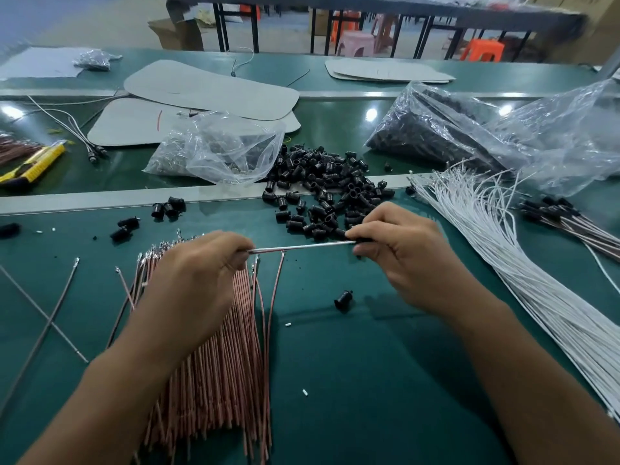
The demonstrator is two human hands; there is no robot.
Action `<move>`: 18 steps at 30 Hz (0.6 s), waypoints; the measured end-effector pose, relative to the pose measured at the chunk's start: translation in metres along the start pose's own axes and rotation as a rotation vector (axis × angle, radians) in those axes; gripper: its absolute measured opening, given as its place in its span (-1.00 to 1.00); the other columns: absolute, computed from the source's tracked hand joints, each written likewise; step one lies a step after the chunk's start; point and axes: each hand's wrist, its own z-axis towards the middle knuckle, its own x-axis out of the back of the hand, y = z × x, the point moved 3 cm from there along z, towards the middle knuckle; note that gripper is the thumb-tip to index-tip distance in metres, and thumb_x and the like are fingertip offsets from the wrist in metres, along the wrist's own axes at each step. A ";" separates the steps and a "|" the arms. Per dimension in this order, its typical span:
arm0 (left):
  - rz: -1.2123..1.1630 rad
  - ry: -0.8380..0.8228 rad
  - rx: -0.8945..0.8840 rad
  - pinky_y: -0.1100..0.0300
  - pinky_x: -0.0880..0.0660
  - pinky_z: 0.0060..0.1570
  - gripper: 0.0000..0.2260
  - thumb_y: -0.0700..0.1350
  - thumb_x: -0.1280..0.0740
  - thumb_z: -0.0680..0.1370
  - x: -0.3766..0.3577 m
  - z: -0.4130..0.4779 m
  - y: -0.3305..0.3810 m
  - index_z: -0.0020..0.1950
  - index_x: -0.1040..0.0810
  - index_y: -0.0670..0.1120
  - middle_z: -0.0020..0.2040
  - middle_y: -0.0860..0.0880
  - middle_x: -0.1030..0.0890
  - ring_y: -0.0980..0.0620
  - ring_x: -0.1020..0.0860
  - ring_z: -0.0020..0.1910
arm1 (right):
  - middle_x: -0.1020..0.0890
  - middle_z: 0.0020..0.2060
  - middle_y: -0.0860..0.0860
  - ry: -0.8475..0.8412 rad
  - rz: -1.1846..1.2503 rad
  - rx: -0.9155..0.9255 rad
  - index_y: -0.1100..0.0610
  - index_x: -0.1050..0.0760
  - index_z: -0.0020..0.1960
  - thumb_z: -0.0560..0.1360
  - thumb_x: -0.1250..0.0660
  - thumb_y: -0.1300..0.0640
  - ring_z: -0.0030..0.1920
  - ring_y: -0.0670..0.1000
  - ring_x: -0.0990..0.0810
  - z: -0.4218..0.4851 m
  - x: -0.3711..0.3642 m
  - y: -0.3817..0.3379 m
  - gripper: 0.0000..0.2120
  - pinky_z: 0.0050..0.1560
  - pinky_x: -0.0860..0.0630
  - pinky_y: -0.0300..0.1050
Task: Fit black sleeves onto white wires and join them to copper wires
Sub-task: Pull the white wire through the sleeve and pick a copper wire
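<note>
With my left grip (214, 263) pinching the white wire (302, 246) and my right grip (396, 243) closed on the black sleeve (360, 242) at its far end, above the copper wires (228, 347), I should hold the wire taut so the sleeve slides on squarely.

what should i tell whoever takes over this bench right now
Left hand pinches one end of a white wire; right hand pinches the other end, with something black, likely a sleeve, at its fingertips.
Copper wires lie under the left hand, the white wire bundle to the right, loose black sleeves ahead.
Done: some sleeved wires at far right.
Left: most of both bundles.
</note>
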 end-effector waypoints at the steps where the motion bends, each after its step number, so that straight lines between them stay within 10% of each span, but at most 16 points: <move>1: 0.014 -0.005 0.015 0.02 -0.59 -0.25 -0.88 -0.38 -0.40 0.50 0.001 0.000 -0.003 -0.02 -0.66 -0.22 -0.24 -0.06 -0.66 -0.05 -0.61 -0.32 | -0.62 -0.10 0.06 0.002 0.008 -0.003 0.27 -0.68 0.07 0.47 -0.46 0.39 -0.15 -0.15 -0.51 0.000 0.002 0.002 -0.82 -0.06 -0.38 -0.50; 6: 0.069 -0.031 0.057 -0.07 -0.57 -0.15 -0.92 -0.29 -0.38 0.53 0.006 -0.001 -0.017 0.00 -0.62 -0.18 -0.18 -0.07 -0.64 -0.12 -0.60 -0.22 | -0.68 -0.13 0.03 -0.019 0.136 -0.067 0.24 -0.70 0.02 0.47 -0.46 0.42 -0.13 -0.09 -0.61 0.000 0.000 0.003 -0.82 -0.06 -0.50 -0.37; 10: 0.219 -0.138 -0.037 -0.09 -0.47 0.24 -0.54 0.01 -0.34 0.53 -0.010 -0.006 0.004 0.35 -0.50 -0.21 0.21 -0.16 -0.61 -0.14 -0.56 0.18 | -0.69 -0.19 0.04 0.033 0.240 -0.064 0.26 -0.69 -0.03 0.46 -0.49 0.37 -0.18 -0.03 -0.64 -0.001 -0.009 -0.008 -0.89 -0.15 -0.54 -0.19; 18: -0.069 -0.094 -0.040 0.02 -0.61 -0.20 -0.78 -0.17 -0.32 0.57 -0.022 -0.008 0.023 0.16 -0.63 -0.22 -0.05 -0.07 -0.69 -0.03 -0.63 -0.21 | -0.63 -0.01 -0.05 -0.063 0.224 0.001 0.16 -0.61 0.21 0.47 -0.51 0.15 -0.07 -0.09 -0.62 -0.002 -0.016 -0.022 -0.68 0.04 -0.55 -0.24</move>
